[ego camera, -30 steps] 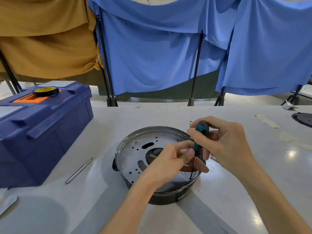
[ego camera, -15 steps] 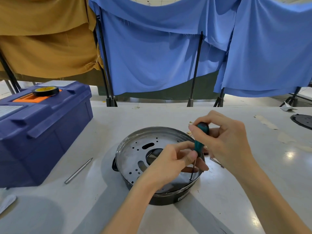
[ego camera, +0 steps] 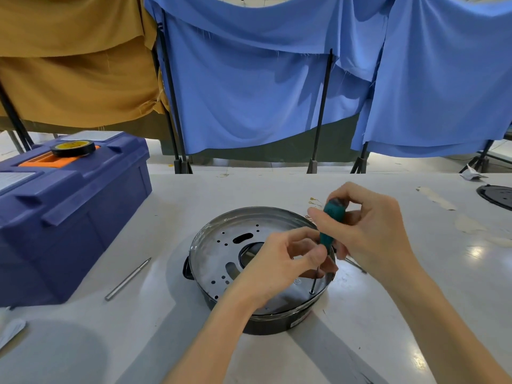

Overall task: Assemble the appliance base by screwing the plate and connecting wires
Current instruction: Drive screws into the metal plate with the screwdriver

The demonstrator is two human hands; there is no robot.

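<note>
**Desk:** How were the arms set when you looked in?

**Me:** On my screen both forearms came up from the near edge and met over the work. The right hand [ego camera: 368, 231] sat higher, with its wrist bent. The left hand [ego camera: 279, 261] lay lower, just beside it, over the right half of the plate.

**Desk:** And what room was there around them?

**Me:** The white table [ego camera: 277, 189] had bare surface on the near side and out to the right. A dark blue plastic toolbox [ego camera: 69, 217] filled the left, well apart from the round black appliance base [ego camera: 277, 325], which stood mid-table. Blue cloths [ego camera: 249, 79] hung behind the far edge. A flat black disc [ego camera: 498, 195] was cut off by the right border. A slim silver metal rod [ego camera: 127, 279] lay between toolbox and base, touching neither.

**Desk:** Where was the plate?

**Me:** The perforated silver metal plate [ego camera: 221, 253] lay inside the base's rim.

**Desk:** What did the hands have?

**Me:** Both had the teal-handled screwdriver [ego camera: 329, 225]. I saw the right hand's fingers and thumb curled round the handle near its top. The left hand's thumb and forefinger pinched the thin shaft just below the handle, with the other fingers curled. The tool stood nearly upright, its tip on a small screw [ego camera: 312, 291] by the plate's near right rim.
</note>
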